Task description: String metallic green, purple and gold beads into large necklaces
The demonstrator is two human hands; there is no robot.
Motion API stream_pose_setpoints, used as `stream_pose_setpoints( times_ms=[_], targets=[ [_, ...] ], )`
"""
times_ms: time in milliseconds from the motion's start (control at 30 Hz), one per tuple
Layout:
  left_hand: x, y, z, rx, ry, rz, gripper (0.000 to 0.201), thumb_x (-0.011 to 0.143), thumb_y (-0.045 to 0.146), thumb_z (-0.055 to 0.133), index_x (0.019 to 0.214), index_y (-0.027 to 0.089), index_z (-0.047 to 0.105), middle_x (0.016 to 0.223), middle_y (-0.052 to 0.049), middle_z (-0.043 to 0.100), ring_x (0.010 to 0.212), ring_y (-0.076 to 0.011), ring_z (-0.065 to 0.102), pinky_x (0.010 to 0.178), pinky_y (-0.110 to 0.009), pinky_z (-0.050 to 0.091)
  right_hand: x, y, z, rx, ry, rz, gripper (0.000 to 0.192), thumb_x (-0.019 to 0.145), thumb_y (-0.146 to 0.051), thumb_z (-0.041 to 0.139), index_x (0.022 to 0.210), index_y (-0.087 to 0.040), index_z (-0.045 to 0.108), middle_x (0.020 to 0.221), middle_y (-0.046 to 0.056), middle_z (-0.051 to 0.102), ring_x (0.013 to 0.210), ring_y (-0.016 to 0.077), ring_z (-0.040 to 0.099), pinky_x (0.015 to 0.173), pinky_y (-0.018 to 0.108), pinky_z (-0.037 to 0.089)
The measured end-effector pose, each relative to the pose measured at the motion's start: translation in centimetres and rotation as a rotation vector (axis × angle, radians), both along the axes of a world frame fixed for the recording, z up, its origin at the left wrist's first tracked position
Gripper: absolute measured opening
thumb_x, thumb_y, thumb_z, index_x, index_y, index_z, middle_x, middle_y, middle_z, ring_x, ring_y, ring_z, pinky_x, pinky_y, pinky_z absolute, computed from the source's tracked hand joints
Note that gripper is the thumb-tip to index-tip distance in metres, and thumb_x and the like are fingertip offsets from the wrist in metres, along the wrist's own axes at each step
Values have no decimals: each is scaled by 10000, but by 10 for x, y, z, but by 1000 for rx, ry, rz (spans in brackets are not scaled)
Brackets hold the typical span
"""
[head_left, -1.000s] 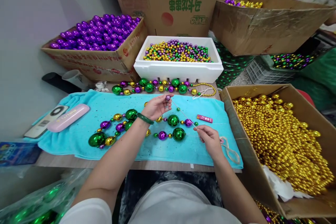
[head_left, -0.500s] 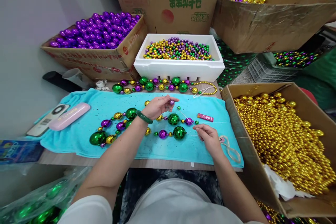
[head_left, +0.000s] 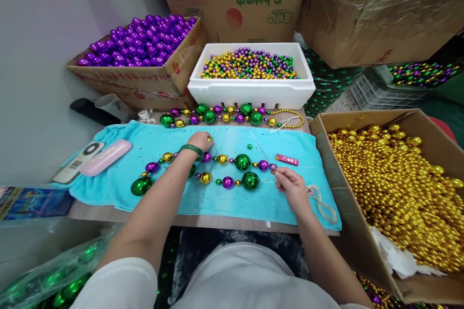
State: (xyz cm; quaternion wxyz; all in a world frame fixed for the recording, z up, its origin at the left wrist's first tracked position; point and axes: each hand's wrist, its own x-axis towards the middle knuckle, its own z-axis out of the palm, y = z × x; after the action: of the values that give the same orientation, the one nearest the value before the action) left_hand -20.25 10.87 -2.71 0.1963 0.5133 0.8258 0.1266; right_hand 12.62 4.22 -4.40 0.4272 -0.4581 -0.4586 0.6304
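Left hand (head_left: pixel 200 141): fingers curled down on a small gold bead (head_left: pixel 209 139) on the teal towel (head_left: pixel 232 198) | Right hand (head_left: pixel 293 187): pinching the thin needle (head_left: pixel 260 151) and thread at the bead strand's (head_left: pixel 217 172) right end | Bead strand: laid looped across the towel, between both hands | Behind: white foam box (head_left: pixel 253 91) of mixed beads

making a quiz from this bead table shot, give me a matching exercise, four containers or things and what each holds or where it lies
Things:
1. white foam box
2. cardboard box at far left
3. open box at right
4. pink case

Descriptions:
A. only gold beads
B. lies on the turquoise towel's left end
C. mixed gold, green and purple small beads
D. large purple beads

Pairs: 1-C, 2-D, 3-A, 4-B
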Motion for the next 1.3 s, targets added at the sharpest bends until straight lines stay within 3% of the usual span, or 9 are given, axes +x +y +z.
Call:
stream_pose_setpoints(
  times_ms=[67, 100, 200, 267, 367, 600, 1033, 1300],
  targets=[
    [7, -4, -1, 57, -86, 39, 259, 655, 239, 713, 900, 170, 666, 932, -117, 684, 972, -293, 616, 863, -385, 457, -2, -1, 1, 23, -18, 19, 250, 701, -401, 664, 779, -165, 652, 486, -44, 461, 449, 88, 396, 431, 222, 305],
    [13, -6, 0, 103, -223, 77, 286, 684, 254, 695, 953, 170, 646, 911, -103, 682, 904, -256, 632, 822, -368, 476, -3, -1, 1, 34, -26, 29, 249, 702, -403, 659, 776, -165, 653, 483, -45, 456, 446, 88, 393, 428, 222, 305],
    [33, -16, 8, 256, -916, 169, 334, 702, 252, 694, 1013, 167, 609, 837, -46, 663, 698, -140, 617, 708, -291, 495, -5, -3, 3, 58, -41, 43, 244, 702, -402, 646, 762, -165, 652, 478, -46, 449, 440, 89, 388, 425, 222, 304],
    [45, -25, 15, 310, -1295, 140, 378, 671, 209, 725, 1031, 169, 617, 847, -26, 658, 690, -103, 606, 710, -256, 489, -5, -4, 3, 62, -53, 46, 243, 702, -400, 642, 759, -163, 653, 478, -45, 451, 440, 90, 391, 425, 223, 305],
    [58, -36, 22, 316, -1537, 51, 443, 665, 171, 740, 1089, 202, 615, 913, -16, 655, 790, -118, 633, 782, -275, 494, -5, -5, 4, 70, -86, 50, 247, 701, -402, 641, 753, -161, 656, 487, -37, 469, 445, 93, 399, 427, 224, 306],
    [63, -43, 24, 403, -1568, -61, 401, 637, 158, 775, 999, 210, 611, 990, -19, 642, 844, -128, 617, 834, -305, 469, -3, -8, 6, 72, -129, 59, 251, 699, -416, 634, 726, -168, 652, 475, -37, 446, 444, 97, 383, 429, 230, 291],
    [66, -46, 30, 435, -1467, -113, 438, 621, 130, 771, 1034, 230, 662, 958, -19, 643, 888, -129, 572, 820, -267, 442, 0, -9, 14, 63, -134, 77, 264, 690, -426, 633, 696, -163, 644, 470, -46, 401, 443, 85, 324, 427, 228, 227],
    [63, -44, 31, 434, -1343, -156, 436, 599, 143, 795, 1012, 229, 688, 946, -8, 656, 867, -122, 574, 788, -234, 439, 7, -6, 8, 106, -181, 66, 263, 697, -419, 637, 690, -159, 676, 477, -33, 416, 461, 88, 317, 429, 229, 222]
  ],
)
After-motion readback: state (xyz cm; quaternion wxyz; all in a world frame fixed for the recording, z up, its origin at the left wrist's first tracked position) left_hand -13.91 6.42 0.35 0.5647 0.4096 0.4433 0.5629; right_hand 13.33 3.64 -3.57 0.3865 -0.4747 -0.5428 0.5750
